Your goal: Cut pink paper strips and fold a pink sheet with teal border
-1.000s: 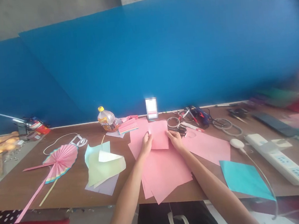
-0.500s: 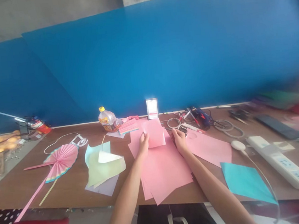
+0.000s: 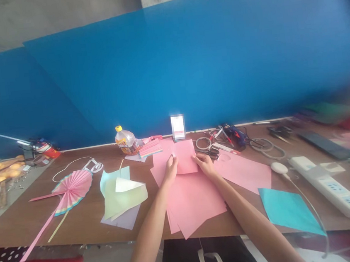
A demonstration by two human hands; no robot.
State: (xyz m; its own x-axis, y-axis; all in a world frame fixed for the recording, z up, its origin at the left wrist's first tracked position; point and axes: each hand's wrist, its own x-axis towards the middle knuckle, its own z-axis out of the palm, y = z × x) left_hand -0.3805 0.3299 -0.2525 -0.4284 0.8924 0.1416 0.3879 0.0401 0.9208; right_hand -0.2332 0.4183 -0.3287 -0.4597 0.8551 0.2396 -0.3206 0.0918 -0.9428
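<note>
The fingers (image 3: 174, 160) of the left hand (image 3: 170, 171) and the right hand (image 3: 205, 164) pinch a small pink sheet (image 3: 184, 157), one hand at each side of its lower edge. The sheet lies flat or nearly so, above the middle of a loose pile of pink sheets (image 3: 195, 206) on the table (image 3: 22, 222), and both hands rest just over that pile.

A larger pink sheet (image 3: 242, 172) lies just right of the pile, with a teal sheet (image 3: 290, 212) nearer the table's front edge. Beyond the hands are a tangle of scissors and wire (image 3: 206, 148) and a glue gun (image 3: 235, 136). Farther right lies a white power strip (image 3: 332, 185).

Left of the pile, pale green sheets (image 3: 123, 197) overlap on a lilac sheet (image 3: 121, 218). Past them lies a pink paper fan (image 3: 73, 186) on a stick. A plastic bottle (image 3: 126, 141) with a yellow cap stands near the back edge.
</note>
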